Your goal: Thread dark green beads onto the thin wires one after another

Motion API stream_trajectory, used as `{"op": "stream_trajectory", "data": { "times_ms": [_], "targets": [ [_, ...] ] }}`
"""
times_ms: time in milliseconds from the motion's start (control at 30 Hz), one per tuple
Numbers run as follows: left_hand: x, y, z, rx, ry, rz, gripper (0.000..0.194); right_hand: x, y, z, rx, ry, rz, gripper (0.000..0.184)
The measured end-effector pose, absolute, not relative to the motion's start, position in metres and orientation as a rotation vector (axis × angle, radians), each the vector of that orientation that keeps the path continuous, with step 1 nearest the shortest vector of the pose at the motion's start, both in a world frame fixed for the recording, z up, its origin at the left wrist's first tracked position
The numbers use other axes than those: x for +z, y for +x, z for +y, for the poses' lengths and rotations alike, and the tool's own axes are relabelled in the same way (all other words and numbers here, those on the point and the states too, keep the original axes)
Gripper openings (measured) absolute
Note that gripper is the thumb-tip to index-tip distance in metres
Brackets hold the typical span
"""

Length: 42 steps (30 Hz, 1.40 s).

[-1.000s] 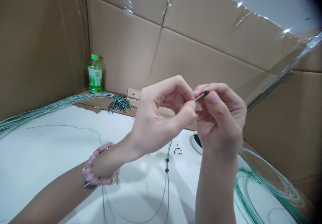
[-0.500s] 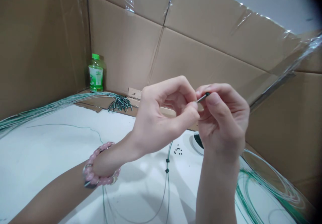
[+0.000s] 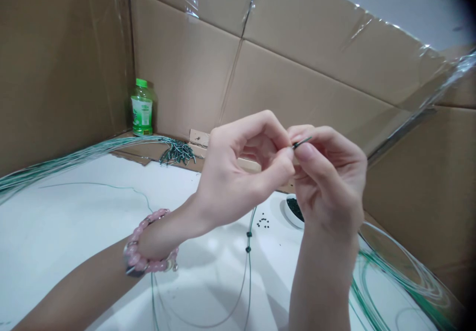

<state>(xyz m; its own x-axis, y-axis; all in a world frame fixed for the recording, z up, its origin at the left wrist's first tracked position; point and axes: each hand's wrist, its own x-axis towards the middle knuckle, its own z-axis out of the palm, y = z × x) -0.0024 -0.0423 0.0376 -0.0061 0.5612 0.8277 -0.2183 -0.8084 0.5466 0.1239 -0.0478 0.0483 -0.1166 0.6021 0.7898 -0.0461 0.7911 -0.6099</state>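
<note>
My left hand (image 3: pixel 247 167), with a pink bead bracelet (image 3: pixel 134 251) at the wrist, pinches thin green and white wires between thumb and forefinger. A short wire end (image 3: pixel 306 140) sticks out beyond the fingertips toward the upper right. On it sits a small dark bead (image 3: pixel 295 145), close against my left fingertips. My right hand (image 3: pixel 329 172) has thumb and forefinger closed around this bead and wire end. Below my hands hangs a wire loop (image 3: pixel 241 286) carrying two dark beads (image 3: pixel 249 242).
Several loose dark beads (image 3: pixel 263 221) lie on the white table (image 3: pixel 85 212) beside a white dish (image 3: pixel 288 212) of beads. Coiled wires (image 3: pixel 375 286) lie at the right, a wire bundle (image 3: pixel 92 147) at the left. A green bottle (image 3: pixel 142 108) stands by the cardboard wall (image 3: pixel 186 63).
The dark bead has slid down the wire to my left fingertips, and the wire end now pokes out past it. My right fingers have moved slightly left with it.
</note>
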Motion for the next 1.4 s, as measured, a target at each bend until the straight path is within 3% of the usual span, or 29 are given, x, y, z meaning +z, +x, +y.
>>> {"op": "stream_trajectory", "data": {
  "times_ms": [800,1200,1400],
  "targets": [
    [0.033,-0.003,-0.012,1.431,1.657,0.244,0.020,0.050,0.128,-0.043,0.577,-0.546,-1.525,0.005],
    [0.019,0.019,-0.011,1.350,1.662,0.237,0.017,0.056,0.130,-0.046,0.522,-0.510,-1.354,0.012],
    [0.018,0.011,0.008,1.464,1.722,0.237,0.020,0.060,0.150,-0.051,0.660,-0.653,-1.626,0.012]
  ]
}}
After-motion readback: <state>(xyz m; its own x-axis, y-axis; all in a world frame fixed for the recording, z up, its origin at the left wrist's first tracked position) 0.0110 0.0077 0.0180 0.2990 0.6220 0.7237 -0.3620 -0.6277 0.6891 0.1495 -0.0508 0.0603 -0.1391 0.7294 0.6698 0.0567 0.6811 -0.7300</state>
